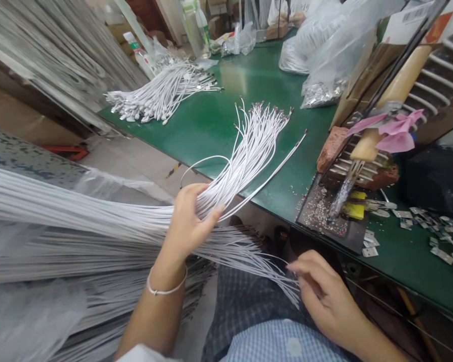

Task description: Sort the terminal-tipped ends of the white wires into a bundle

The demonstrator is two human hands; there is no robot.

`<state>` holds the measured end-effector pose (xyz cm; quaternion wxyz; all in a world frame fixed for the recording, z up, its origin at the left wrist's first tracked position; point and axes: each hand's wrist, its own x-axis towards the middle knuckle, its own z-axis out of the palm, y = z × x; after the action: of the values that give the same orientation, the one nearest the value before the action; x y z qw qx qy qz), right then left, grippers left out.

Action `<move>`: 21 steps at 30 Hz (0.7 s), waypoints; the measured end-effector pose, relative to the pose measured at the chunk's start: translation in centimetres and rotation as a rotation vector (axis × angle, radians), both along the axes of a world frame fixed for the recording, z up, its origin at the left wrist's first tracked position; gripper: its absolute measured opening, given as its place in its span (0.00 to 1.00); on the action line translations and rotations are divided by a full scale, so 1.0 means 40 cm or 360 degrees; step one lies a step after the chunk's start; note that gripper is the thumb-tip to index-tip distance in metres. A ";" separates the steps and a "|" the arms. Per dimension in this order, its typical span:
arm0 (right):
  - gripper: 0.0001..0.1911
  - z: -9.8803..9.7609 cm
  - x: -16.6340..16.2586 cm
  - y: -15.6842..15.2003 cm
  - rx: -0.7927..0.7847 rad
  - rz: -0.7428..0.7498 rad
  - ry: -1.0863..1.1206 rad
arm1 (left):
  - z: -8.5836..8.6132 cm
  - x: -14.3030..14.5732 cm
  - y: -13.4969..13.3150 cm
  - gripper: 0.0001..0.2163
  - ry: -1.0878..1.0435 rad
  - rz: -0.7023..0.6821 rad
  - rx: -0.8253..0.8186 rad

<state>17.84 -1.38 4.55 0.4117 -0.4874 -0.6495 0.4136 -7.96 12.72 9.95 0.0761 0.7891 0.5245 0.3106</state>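
My left hand (pixel 189 221) is wrapped round a thick bundle of white cables (pixel 252 136), whose dark-tipped ends fan out over the edge of the green table. One cable in this bundle bends back in a loop. Below it, a second bunch of white cables (pixel 245 246) hangs over my lap. At the ends of that bunch my right hand (pixel 324 296) has its fingers curled, with a thin cable reaching the fingertips in what looks like a pinch. The long lengths of both bunches run off to the left.
On the green table (pixel 204 136), a heap of white cables with connectors (pixel 166 90) lies at the far left. A soldering iron (pixel 373 136) leans over a dark tray (pixel 317 216) at the right, beside bricks and loose metal connectors (pixel 441 241). Plastic bags (pixel 324 55) stand behind.
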 end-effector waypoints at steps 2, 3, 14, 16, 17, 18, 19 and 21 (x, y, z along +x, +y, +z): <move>0.06 0.000 0.004 -0.001 0.0017 0.0089 -0.0025 | -0.016 0.010 0.010 0.34 0.0247 -0.0049 -0.0059; 0.11 -0.002 0.005 -0.001 0.0053 0.0109 -0.0033 | -0.025 0.016 0.013 0.40 0.0371 -0.0033 -0.0081; 0.18 -0.035 -0.036 0.009 -0.0187 0.0162 -0.0038 | 0.000 0.065 -0.004 0.08 0.1241 0.0525 -0.0526; 0.18 -0.037 -0.055 0.027 -0.0271 0.0225 0.0040 | 0.002 0.053 -0.052 0.07 0.1267 0.0488 -0.0538; 0.18 -0.036 -0.068 0.040 -0.0307 0.0245 0.0097 | -0.001 0.043 -0.080 0.06 0.1269 0.0470 -0.0528; 0.18 -0.033 -0.083 0.055 -0.0340 0.0250 0.0159 | -0.005 0.031 -0.109 0.06 0.1267 0.0452 -0.0501; 0.18 -0.031 -0.100 0.072 -0.0380 0.0248 0.0229 | -0.010 0.017 -0.138 0.06 0.1263 0.0427 -0.0461; 0.20 -0.024 -0.144 0.110 -0.0467 0.0246 0.0438 | -0.020 -0.011 -0.194 0.07 0.1229 0.0341 -0.0372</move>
<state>12.08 3.04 3.60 0.3882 -0.4299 -0.5554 0.5966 -8.41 4.94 9.15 -0.0698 0.7746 0.6253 -0.0636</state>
